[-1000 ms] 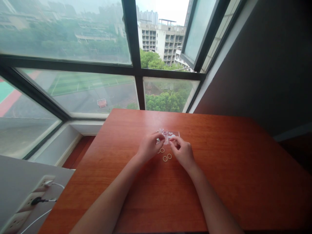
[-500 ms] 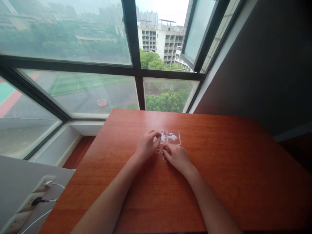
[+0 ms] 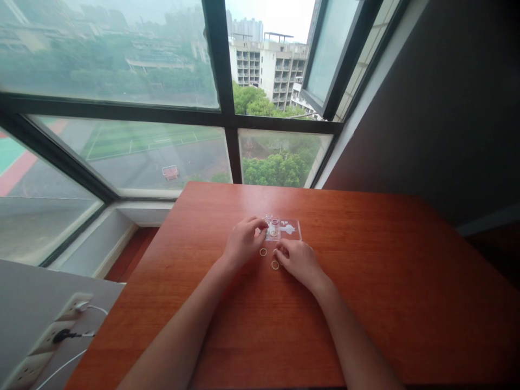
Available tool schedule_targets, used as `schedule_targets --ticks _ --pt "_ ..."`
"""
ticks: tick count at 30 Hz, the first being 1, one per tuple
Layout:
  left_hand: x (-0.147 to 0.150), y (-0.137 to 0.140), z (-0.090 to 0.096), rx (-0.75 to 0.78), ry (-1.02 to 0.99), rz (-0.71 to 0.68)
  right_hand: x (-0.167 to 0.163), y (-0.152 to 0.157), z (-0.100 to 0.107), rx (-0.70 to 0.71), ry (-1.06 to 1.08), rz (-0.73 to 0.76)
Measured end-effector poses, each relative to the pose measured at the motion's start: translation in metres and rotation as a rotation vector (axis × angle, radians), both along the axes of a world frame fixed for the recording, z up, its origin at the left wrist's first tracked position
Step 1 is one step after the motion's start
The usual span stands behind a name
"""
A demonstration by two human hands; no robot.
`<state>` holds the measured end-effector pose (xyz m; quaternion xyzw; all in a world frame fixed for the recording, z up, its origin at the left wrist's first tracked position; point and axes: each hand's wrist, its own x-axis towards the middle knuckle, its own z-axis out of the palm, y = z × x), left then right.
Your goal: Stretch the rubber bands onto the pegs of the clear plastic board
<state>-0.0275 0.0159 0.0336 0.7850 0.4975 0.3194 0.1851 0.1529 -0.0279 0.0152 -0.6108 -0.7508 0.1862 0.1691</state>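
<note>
A clear plastic box (image 3: 296, 237) with white print lies on the table; the part nearer my left hand holds small rings, one of them a pale ring (image 3: 273, 233). Curled around the box's left end, my left hand (image 3: 242, 241) has its thumb and fingers on it, and they partly cover that end. My right hand (image 3: 298, 261) is pinched just in front of the box, with a small pale ring at its fingertips, mostly hidden. Two loose rings rest on the wood: one ring (image 3: 263, 252) near my left thumb, another ring (image 3: 275, 265) below my right fingertips.
The reddish-brown wooden table (image 3: 390, 303) reaches to the window frame (image 3: 231, 122) ahead. A dark wall (image 3: 426, 114) rises on the right. At lower left, power sockets (image 3: 49, 336) with plugged-in cables sit on a low wall beside the table edge.
My right hand has pinched the ring that lay beside the left loose ring and shifted slightly right with it. My left hand has barely moved.
</note>
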Motion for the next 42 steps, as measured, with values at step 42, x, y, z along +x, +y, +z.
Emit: schedule_targets --ticks 42 --pt "0.008 -0.002 -0.005 0.020 0.008 0.031 0.012 0.002 0.008 0.021 0.125 -0.032"
